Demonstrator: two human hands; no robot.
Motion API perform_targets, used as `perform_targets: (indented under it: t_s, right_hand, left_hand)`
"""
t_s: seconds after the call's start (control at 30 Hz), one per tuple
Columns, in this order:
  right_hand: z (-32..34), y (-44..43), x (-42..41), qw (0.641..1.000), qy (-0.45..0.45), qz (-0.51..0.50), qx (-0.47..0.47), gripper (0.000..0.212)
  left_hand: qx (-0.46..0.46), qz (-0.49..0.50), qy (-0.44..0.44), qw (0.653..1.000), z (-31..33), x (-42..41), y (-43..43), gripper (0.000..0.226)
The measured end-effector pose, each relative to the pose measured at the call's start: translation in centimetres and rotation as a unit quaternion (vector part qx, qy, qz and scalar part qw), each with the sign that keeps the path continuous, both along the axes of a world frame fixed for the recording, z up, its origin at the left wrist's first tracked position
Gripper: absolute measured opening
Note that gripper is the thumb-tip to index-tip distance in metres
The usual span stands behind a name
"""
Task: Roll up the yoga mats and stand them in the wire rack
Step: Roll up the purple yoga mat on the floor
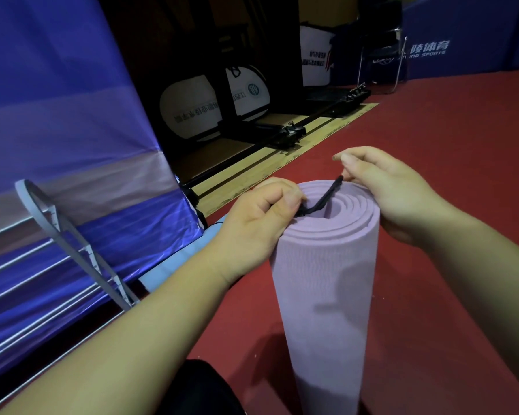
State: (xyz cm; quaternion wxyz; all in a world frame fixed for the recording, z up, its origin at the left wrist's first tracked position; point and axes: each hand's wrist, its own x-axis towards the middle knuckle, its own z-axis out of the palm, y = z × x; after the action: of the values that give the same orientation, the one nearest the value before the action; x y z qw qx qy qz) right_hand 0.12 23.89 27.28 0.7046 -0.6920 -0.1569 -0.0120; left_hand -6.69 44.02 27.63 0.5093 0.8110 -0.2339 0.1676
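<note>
Red floor (432, 151): rolled purple mat (324, 295) upright, base out of frame. Pale blue mat (174, 265) lies flat just left of it, wire rack (72, 244) further left. Wood strip (282, 151) beyond it carries black frame (291, 133). Chair (381, 64) far behind.

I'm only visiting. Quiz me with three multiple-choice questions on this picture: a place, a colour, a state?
1. The rack stands where from the mat? A) left B) right C) on top
2. The mat's colour? A) green B) pale purple C) black
3. The mat is? A) spread flat B) rolled, standing on end C) folded
Answers: 1 A: it lies at the left. 2 B: lilac against the red floor. 3 B: its spiral end faces up; the left hand and right hand pinch a black cord there.
</note>
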Motion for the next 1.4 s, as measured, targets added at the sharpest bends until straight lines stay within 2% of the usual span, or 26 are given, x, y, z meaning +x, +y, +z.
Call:
perform_targets:
  t_s: [0.2,0.4,0.63,0.83,0.93,1.07,1.17,1.27,1.4]
  right_hand:
    - [-0.1,0.0,0.1,0.998,0.055,0.004,0.04,0.026]
    - [0.0,0.2,0.1,0.999,0.037,0.001,0.016,0.026]
    - [0.2,0.2,-0.4,1.0,0.016,-0.007,-0.014,0.022]
    - [0.8,0.4,-1.0,0.992,-0.05,-0.079,-0.084,0.035]
    - [0.8,0.9,-1.6,0.984,-0.106,-0.118,-0.086,0.031]
    - [1.0,1.3,-3.0,0.978,-0.164,-0.066,-0.114,0.02]
    - [1.0,1.0,-3.4,0.973,-0.17,-0.015,-0.155,0.038]
    - [0.1,1.4,-3.6,0.96,-0.193,-0.02,-0.202,0.065]
    - [-1.0,2.2,-3.4,0.97,-0.184,-0.034,-0.152,0.068]
  left_hand:
    - [0.003,-0.022,0.007,1.0,-0.1,0.0,0.0,0.03]
    - [0.002,-0.027,0.007,1.0,-0.2,0.1,0.0,0.037]
    - [-0.011,-0.004,-0.009,1.0,-0.2,-0.1,-0.1,0.025]
    - [-0.017,0.056,-0.004,0.998,-0.5,0.6,0.5,0.03]
    - [-0.024,0.098,0.003,0.995,-0.9,1.1,1.0,0.038]
    - [-0.035,0.144,0.006,0.989,-1.1,1.5,1.6,0.052]
    - [-0.044,0.176,0.018,0.983,-1.2,1.6,2.1,0.053]
    - [-0.053,0.193,0.027,0.979,-1.3,1.5,2.3,0.051]
    - [-0.045,0.159,0.059,0.984,-1.0,1.4,2.6,0.043]
